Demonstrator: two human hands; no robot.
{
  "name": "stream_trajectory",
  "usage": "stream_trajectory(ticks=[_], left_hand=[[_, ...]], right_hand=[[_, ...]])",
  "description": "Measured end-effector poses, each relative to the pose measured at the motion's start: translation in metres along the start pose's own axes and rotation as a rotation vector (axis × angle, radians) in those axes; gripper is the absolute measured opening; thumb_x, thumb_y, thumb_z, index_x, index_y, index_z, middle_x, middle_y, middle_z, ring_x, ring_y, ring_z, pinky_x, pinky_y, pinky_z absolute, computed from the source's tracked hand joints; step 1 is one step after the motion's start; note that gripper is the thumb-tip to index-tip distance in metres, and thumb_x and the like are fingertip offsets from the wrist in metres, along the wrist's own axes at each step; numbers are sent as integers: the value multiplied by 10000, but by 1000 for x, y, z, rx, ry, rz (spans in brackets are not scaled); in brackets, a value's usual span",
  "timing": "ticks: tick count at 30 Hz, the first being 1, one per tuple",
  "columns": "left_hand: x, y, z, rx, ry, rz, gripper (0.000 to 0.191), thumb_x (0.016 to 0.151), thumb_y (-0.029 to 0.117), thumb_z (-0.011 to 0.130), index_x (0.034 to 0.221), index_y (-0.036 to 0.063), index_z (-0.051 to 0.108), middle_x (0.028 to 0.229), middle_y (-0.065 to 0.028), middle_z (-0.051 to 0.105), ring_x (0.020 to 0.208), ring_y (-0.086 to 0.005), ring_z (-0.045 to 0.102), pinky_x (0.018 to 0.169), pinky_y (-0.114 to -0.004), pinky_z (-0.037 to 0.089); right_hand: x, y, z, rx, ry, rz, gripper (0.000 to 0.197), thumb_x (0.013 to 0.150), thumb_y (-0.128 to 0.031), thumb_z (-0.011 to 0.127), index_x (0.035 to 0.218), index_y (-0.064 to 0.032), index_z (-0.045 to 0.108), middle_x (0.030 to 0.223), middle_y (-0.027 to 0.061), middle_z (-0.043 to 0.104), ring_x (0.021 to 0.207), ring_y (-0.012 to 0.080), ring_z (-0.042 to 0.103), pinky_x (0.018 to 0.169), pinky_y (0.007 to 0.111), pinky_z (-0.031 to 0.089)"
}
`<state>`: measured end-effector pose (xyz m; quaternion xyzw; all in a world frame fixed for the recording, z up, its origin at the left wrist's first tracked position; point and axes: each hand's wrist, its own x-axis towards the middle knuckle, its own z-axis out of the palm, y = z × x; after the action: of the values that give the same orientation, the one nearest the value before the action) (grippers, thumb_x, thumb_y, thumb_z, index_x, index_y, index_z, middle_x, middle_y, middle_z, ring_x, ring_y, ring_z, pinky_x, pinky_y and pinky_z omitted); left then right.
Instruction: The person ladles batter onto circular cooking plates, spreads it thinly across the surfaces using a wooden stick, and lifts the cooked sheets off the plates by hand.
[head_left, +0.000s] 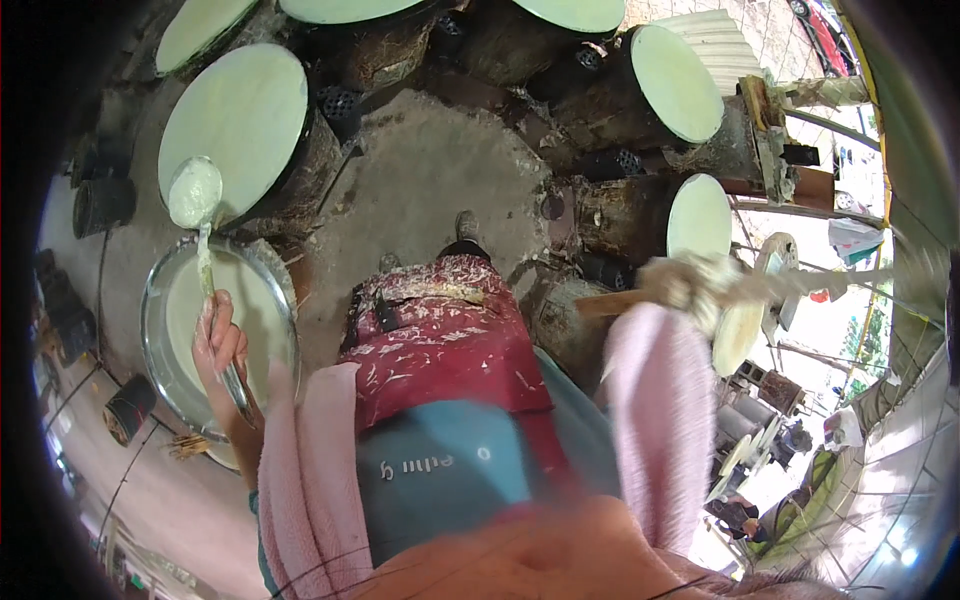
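Note:
My left hand (223, 341) grips the metal handle of a ladle (196, 193), its round end covered in pale wet batter. That end overlaps the near edge of a large round griddle (236, 124) with a pale green surface, set on a dark, crusted drum-like stove. Under the hand stands a wide metal basin (146, 337) of creamy pale liquid. No part of my right hand shows. On that side a pink towel (660, 427) hangs from my neck, and beyond it is a blurred, whitish fibrous bundle (690, 289) around a wooden stick, too smeared to name.
More round pale griddles (679, 82) on dark stoves curve around the front and right. Grey concrete floor (442, 165) lies in front of my feet. A batter-splashed maroon apron (450, 337) covers my lap. Wire mesh and a metal frame stand at the right.

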<state>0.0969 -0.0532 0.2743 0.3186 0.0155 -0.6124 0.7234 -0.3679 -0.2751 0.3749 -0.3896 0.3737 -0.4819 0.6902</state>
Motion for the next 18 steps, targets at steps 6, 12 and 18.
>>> stream_trajectory(ticks=[6,12,18], left_hand=[[47,-52,25,-84,-103,-76,294,1015,204,250,1082,-62,357,554,-5,408,286,-84,343,334,-257,334],[104,-114,78,-234,-109,-114,284,1014,205,248,1073,-58,336,547,-18,422,288,-95,366,336,-256,319],[147,-163,126,-310,-113,-152,274,1013,206,245,1064,-55,315,539,-31,436,289,-105,389,337,-254,304]], right_hand=[[88,148,-124,-766,184,275,245,851,-236,647,993,-36,649,771,-24,607,655,64,505,595,243,416],[121,266,-286,-1713,-233,750,243,792,-169,511,977,-81,641,952,185,648,904,369,615,787,448,490],[154,324,-379,-1913,-160,948,195,787,-173,552,867,-95,712,915,161,672,882,315,651,741,411,519]])
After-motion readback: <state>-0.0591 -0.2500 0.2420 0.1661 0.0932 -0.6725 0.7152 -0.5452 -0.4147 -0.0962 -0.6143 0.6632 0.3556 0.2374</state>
